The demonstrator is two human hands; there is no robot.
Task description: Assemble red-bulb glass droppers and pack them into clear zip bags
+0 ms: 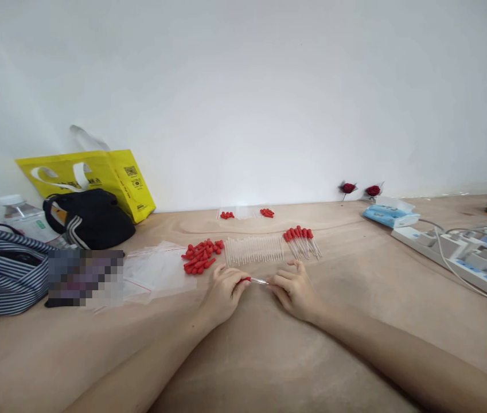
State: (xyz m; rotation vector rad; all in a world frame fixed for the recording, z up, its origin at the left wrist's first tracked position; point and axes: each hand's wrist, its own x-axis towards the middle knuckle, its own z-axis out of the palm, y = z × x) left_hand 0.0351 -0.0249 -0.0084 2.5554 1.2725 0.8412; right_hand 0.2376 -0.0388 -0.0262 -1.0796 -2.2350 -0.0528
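Note:
Low over the table, my left hand (225, 289) pinches a red rubber bulb (246, 279). The bulb sits at one end of a thin clear dropper tube (259, 281), and the fingers of my right hand (292, 291) are closed on the tube's other end. Just beyond my hands, several clear dropper tubes (254, 250) lie side by side in a row. Left of that row is a pile of loose red bulbs (200, 256). To its right lie several droppers with red bulbs (301, 241) fitted on their tubes.
Clear plastic bags (157, 267) are spread at left, beside a striped bag (6, 269), a black pouch (97, 221) and a yellow bag (135, 189). More red bulbs (227, 215) lie near the wall. At right are a tissue pack (389, 215) and a power strip (419, 240) with cables.

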